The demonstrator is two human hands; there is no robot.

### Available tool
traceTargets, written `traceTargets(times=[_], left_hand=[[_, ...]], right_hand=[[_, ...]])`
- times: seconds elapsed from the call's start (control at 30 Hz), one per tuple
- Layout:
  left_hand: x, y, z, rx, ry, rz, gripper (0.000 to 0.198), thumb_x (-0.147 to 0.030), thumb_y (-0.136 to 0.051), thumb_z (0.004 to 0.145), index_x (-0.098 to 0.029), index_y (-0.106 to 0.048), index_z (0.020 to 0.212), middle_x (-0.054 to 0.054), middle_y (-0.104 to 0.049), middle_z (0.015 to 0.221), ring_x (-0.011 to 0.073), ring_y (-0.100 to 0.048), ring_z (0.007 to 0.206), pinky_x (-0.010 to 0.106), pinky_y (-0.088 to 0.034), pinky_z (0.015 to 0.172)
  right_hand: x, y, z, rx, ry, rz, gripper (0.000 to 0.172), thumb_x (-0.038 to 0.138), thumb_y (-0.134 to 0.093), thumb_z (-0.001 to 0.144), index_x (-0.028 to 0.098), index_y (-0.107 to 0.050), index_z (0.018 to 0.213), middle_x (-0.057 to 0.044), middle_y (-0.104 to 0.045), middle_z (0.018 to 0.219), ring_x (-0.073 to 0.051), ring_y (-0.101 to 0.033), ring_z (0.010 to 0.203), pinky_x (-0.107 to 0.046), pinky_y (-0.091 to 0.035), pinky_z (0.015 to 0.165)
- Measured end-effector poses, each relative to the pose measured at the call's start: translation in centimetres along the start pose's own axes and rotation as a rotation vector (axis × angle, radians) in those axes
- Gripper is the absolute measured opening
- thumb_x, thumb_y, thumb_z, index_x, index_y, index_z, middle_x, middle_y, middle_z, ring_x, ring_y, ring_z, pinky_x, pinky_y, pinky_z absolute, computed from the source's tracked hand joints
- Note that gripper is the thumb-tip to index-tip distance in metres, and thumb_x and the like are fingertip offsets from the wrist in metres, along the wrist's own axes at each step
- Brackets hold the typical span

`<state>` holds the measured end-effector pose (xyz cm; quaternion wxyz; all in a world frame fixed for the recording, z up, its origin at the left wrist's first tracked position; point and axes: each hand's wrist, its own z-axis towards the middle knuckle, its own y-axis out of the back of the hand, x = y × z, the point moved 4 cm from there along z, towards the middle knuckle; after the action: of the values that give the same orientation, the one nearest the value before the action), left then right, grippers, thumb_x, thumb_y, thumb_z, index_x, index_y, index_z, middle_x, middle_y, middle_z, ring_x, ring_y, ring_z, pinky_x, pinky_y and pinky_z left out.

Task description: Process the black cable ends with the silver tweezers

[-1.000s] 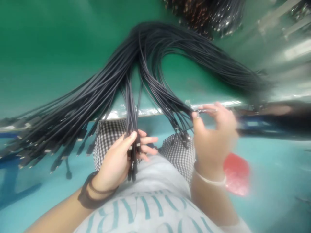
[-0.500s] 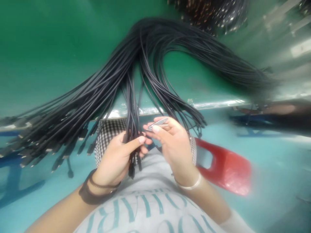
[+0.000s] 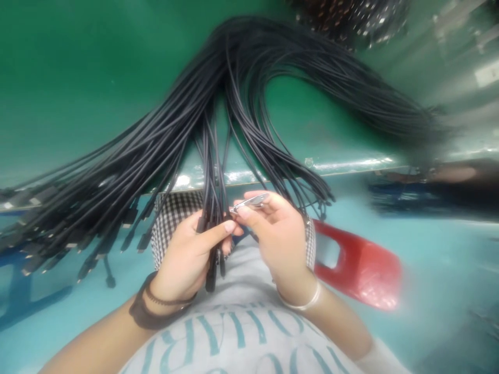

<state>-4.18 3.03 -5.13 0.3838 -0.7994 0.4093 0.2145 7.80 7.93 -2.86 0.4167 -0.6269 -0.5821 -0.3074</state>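
Observation:
My left hand [image 3: 187,252] is closed around several black cables [image 3: 212,189], whose dark connector ends hang below the fingers over my lap. Between the thumb and fingers of my right hand [image 3: 283,236] is a small silver nail clipper [image 3: 255,200]. Its tip points left and meets the cables close to my left fingertips; whether the jaws bite on anything is too small to tell. The held cables branch off a large black cable bundle [image 3: 241,47] that lies over the table and drapes off its front edge.
Many connector ends [image 3: 50,234] hang over the green table's [image 3: 78,67] front edge at left. Another cable group [image 3: 312,182] droops right of my hands. A red stool [image 3: 370,275] stands at lower right. A blurred pile [image 3: 351,21] lies at the back right.
The nail clipper has moved slightly left and down, its tip now against the cables by my left fingers. My left hand keeps its hold. The view has shifted a little.

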Motion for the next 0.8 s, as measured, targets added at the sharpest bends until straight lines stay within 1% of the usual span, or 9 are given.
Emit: traceTargets(times=[0.2, 0.37, 0.5, 0.6, 0.67, 0.8], left_hand=[[0.1, 0.1, -0.1, 0.001, 0.005, -0.015, 0.009, -0.021, -0.077, 0.08, -0.014, -0.07, 0.081, 0.0, -0.066, 0.068, 0.0083, -0.052, 0.054, 0.019, -0.044, 0.052], [0.1, 0.2, -0.2, 0.0, 0.015, -0.026, 0.009, -0.021, -0.077, 0.08, -0.015, -0.07, 0.08, 0.0, -0.067, 0.068, 0.0074, -0.052, 0.053, 0.018, -0.044, 0.053], [0.2, 0.1, -0.1, -0.017, 0.01, -0.021, 0.011, -0.021, -0.078, 0.079, -0.013, -0.07, 0.077, 0.002, -0.068, 0.068, 0.0079, -0.052, 0.053, 0.018, -0.044, 0.052], [0.4, -0.1, 0.0, -0.021, 0.012, -0.048, 0.01, -0.021, -0.077, 0.08, -0.013, -0.071, 0.08, 0.001, -0.067, 0.066, 0.0081, -0.052, 0.054, 0.018, -0.045, 0.054], [0.6, -0.2, 0.0, -0.01, 0.025, -0.095, 0.01, -0.023, -0.074, 0.083, -0.013, -0.073, 0.083, 0.003, -0.068, 0.07, 0.0081, -0.053, 0.055, 0.017, -0.046, 0.054], [0.8, -0.5, -0.1, 0.074, 0.089, -0.205, 0.016, -0.025, -0.068, 0.088, -0.012, -0.074, 0.094, 0.007, -0.071, 0.079, 0.0096, -0.057, 0.058, 0.017, -0.048, 0.051]], right_hand=[[0.0, -0.1, 0.3, 0.0, 0.002, -0.016, 0.02, 0.02, -0.081, 0.071, 0.021, -0.069, 0.087, 0.002, -0.076, 0.078, -0.014, -0.072, 0.065, -0.024, -0.062, 0.061], [0.2, -0.2, 0.3, -0.008, 0.011, -0.043, 0.015, 0.019, -0.079, 0.073, 0.021, -0.07, 0.085, 0.002, -0.076, 0.074, -0.012, -0.072, 0.062, -0.022, -0.061, 0.059], [-0.1, 0.1, 0.4, -0.027, 0.016, -0.075, 0.014, 0.021, -0.079, 0.074, 0.02, -0.07, 0.085, 0.001, -0.076, 0.075, -0.014, -0.073, 0.067, -0.024, -0.061, 0.063], [-0.6, 0.4, 0.6, -0.015, 0.014, -0.022, 0.015, 0.022, -0.079, 0.075, 0.02, -0.069, 0.087, 0.001, -0.076, 0.077, -0.015, -0.074, 0.071, -0.025, -0.061, 0.068], [-0.9, 0.5, 0.9, 0.012, -0.001, 0.051, 0.016, 0.022, -0.079, 0.076, 0.02, -0.068, 0.088, 0.001, -0.076, 0.077, -0.015, -0.074, 0.072, -0.025, -0.061, 0.067], [-0.9, 0.7, 1.1, 0.042, -0.044, 0.137, 0.014, 0.022, -0.078, 0.078, 0.02, -0.067, 0.087, 0.0, -0.075, 0.077, -0.015, -0.073, 0.07, -0.024, -0.059, 0.062]])
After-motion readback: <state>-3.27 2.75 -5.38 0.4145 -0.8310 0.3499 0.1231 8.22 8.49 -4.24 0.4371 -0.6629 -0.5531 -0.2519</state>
